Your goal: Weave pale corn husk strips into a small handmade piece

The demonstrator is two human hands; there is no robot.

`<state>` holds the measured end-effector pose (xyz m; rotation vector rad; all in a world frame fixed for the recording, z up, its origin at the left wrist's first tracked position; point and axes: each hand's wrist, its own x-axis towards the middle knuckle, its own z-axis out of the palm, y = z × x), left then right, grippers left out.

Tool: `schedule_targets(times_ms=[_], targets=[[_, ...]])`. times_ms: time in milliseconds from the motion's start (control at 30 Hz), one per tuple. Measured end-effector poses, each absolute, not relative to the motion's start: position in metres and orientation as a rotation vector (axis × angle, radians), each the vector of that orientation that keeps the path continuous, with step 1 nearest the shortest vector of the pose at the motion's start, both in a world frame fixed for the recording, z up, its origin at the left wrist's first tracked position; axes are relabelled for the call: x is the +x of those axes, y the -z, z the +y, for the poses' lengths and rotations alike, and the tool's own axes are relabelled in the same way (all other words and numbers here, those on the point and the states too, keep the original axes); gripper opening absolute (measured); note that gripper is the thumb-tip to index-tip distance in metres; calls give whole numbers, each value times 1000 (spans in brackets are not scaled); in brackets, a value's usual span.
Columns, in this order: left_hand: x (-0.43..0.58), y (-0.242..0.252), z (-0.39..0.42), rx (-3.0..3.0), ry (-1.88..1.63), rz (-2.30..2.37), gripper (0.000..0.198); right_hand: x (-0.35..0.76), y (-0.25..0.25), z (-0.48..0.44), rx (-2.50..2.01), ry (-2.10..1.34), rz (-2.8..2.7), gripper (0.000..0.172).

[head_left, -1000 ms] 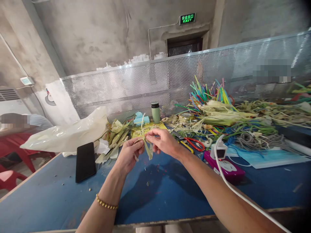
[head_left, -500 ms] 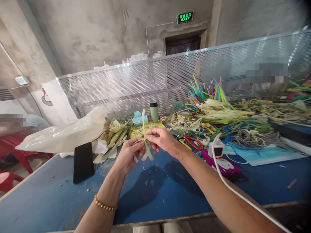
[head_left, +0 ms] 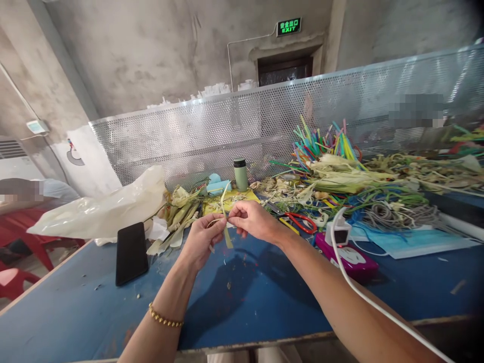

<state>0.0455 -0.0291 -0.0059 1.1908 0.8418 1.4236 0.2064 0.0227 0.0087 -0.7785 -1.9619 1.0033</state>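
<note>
Pale yellow-green husk strips [head_left: 228,238] cross between my two hands above the blue table [head_left: 227,312]. My left hand [head_left: 202,239], with a gold bead bracelet on its wrist, pinches the strips between thumb and fingertips. Close against it, my right hand [head_left: 249,220] is also closed in a pinch at the crossing. One strip end stands up above the fingers and another hangs below them. The exact grip of the fingertips is partly hidden.
Left lie a black phone [head_left: 131,253], a plastic bag [head_left: 102,206] and husks [head_left: 181,212]. Behind stands a green bottle [head_left: 240,175]. Right are red-handled scissors [head_left: 302,222], a purple power socket [head_left: 350,257] with a white cable, a blue mask [head_left: 416,242] and husk piles [head_left: 340,176].
My right hand has come closer to the left, and the fingertips now nearly meet. The upright strip end leans more to the right, and fewer strip ends show below.
</note>
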Motion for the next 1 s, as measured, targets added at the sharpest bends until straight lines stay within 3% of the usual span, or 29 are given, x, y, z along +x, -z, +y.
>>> schedule_targets(times_ms=[1000], targets=[[41,2,-32,1183,-1302,693,34,211,-8,28,-751,-929,-2059,15]])
